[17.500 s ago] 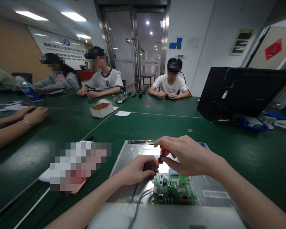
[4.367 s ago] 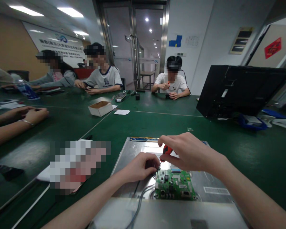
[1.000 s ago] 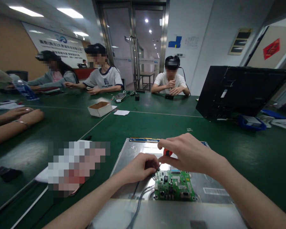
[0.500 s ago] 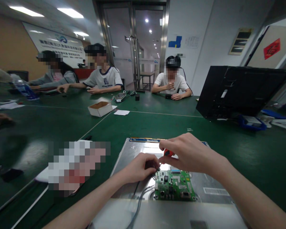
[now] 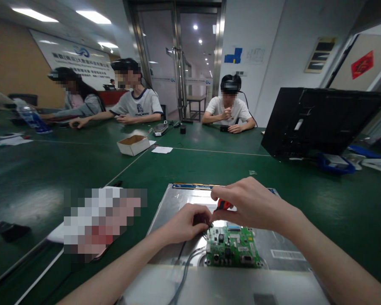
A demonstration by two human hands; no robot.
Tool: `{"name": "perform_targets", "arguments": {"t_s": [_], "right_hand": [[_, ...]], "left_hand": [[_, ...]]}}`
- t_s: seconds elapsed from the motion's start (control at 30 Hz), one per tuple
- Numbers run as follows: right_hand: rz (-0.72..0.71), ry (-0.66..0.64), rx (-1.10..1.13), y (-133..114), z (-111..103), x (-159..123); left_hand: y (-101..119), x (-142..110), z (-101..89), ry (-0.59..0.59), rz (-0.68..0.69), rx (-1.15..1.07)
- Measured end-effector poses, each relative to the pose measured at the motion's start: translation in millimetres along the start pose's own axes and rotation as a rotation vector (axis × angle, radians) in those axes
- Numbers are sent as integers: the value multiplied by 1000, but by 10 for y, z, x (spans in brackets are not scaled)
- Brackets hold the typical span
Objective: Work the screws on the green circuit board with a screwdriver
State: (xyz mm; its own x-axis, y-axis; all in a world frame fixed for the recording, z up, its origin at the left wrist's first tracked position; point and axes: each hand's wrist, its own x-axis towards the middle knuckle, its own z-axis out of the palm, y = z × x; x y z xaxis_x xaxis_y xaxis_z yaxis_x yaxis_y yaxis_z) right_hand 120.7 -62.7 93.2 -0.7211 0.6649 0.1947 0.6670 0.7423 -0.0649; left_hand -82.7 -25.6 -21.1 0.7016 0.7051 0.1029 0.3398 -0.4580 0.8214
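A silver metal panel (image 5: 174, 203) lies in front of me on the green table, with a green circuit board (image 5: 232, 251) on it. My right hand (image 5: 250, 204) is closed round a small screwdriver with an orange-red handle (image 5: 224, 205), its tip pointing down at the board's far left corner. My left hand (image 5: 186, 223) is curled beside that corner, fingertips pinched at the screwdriver's tip; what they hold is hidden. Grey cables (image 5: 186, 267) run from the board toward me.
A black monitor back (image 5: 317, 120) stands at the right with blue items (image 5: 335, 164) behind it. A white cardboard box (image 5: 133, 145) and paper (image 5: 162, 149) sit mid-table. Three people sit at the far side. A dark object (image 5: 8, 230) lies at the left.
The co-worker's forearms at the left edge have withdrawn out of view. My hands stay at the board's corner, the right hand turning the screwdriver slightly.
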Motion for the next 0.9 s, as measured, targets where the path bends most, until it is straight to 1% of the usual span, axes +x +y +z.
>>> {"name": "perform_targets", "arguments": {"t_s": [0.2,0.37,0.43,0.53,0.6,0.73,0.9], "right_hand": [[-16,-2,78,-25,-29,-25],[7,19,-1,1,14,12],[11,5,-26,7,19,20],[-14,7,-18,-9,4,12],[-34,25,16,-27,-7,1],[-8,14,72,-40,-2,-7],[-14,42,0,-15,17,1]], "left_hand": [[-22,3,16,-13,9,-41],[-12,1,10,1,16,-17],[6,1,2,8,10,6],[18,0,-2,11,4,25],[13,0,1,-2,10,-8],[-2,3,7,-25,5,-52],[-2,-2,8,-15,-3,-22]]}}
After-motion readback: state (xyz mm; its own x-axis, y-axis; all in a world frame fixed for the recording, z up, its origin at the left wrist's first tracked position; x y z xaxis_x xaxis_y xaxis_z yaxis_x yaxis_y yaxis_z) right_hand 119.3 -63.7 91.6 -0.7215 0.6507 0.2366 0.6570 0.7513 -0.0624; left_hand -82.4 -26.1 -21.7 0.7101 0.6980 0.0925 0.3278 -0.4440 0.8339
